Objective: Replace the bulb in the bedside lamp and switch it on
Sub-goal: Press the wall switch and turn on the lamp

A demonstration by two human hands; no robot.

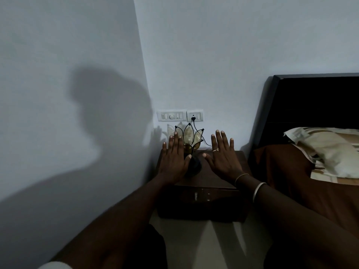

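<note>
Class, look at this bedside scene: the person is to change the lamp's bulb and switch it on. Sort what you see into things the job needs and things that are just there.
Needed for the job:
lamp
plug
switch panel
left hand
right hand

Just there:
bedside table
pillow
headboard

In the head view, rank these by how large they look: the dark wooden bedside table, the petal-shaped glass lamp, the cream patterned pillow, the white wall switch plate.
1. Dark wooden bedside table
2. Cream patterned pillow, cut off by the frame edge
3. Petal-shaped glass lamp, partly hidden by the left hand
4. White wall switch plate
</note>
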